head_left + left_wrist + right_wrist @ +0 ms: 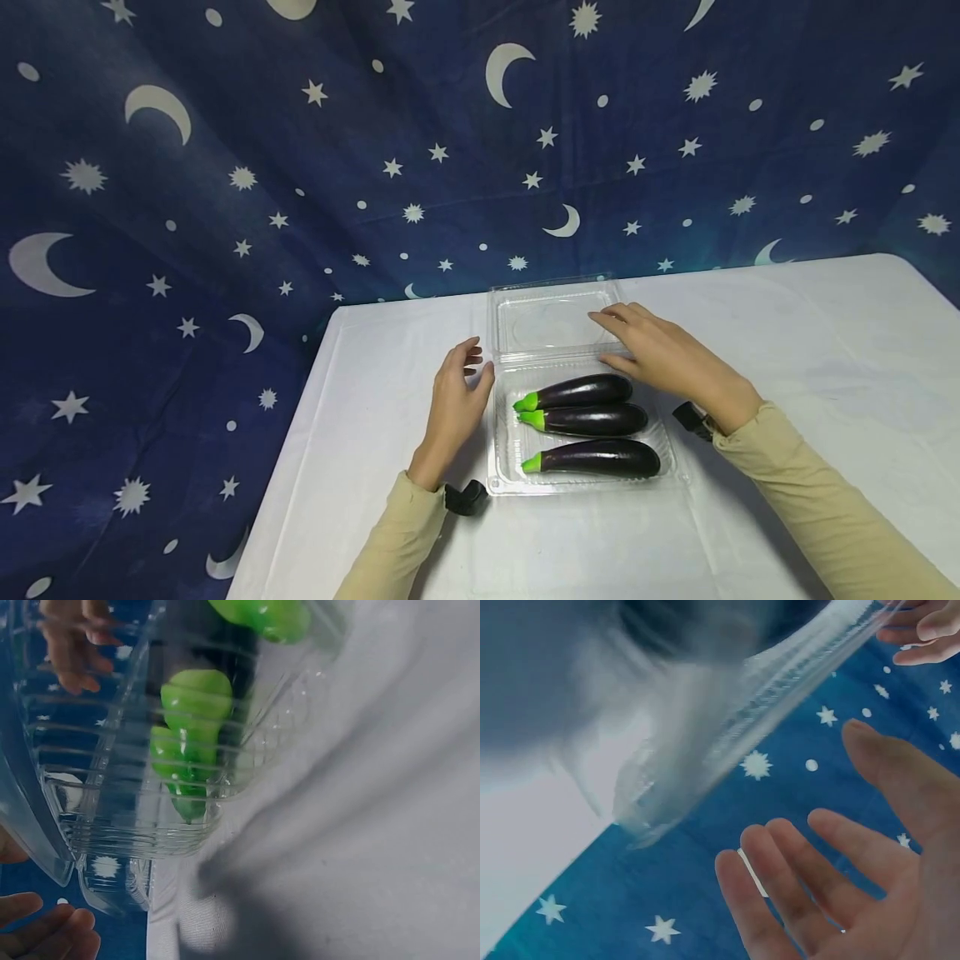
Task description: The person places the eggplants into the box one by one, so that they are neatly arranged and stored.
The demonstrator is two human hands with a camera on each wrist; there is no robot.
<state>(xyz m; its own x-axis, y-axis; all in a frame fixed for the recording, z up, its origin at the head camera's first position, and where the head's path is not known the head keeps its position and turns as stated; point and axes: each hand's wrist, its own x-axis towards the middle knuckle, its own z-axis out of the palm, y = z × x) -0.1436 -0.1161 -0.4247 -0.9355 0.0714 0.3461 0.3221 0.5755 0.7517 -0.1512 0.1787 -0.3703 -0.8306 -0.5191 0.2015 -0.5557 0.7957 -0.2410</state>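
A clear plastic clamshell box (pixel 667 450) lies on the table with its lid (pixel 540 321) folded back flat. Three dark eggplants with green caps lie side by side in it: a far eggplant (pixel 588 389), a middle eggplant (pixel 600 419) and a near eggplant (pixel 607 457). In the left wrist view, green stem ends (pixel 196 712) show through the box's ribbed wall. My left hand (pixel 459 396) is just left of the box, fingers loosely bent around nothing. My right hand (pixel 660 346) hovers by the hinge's right end; its fingers (pixel 799 889) are spread and hold nothing.
White cloth covers the table (pixel 810 358). Behind its far edge hangs a dark blue curtain (pixel 450 108) with moons and stars. A black wrist camera (pixel 467 497) sits at the left cuff, and another wrist camera (pixel 693 420) at the right.
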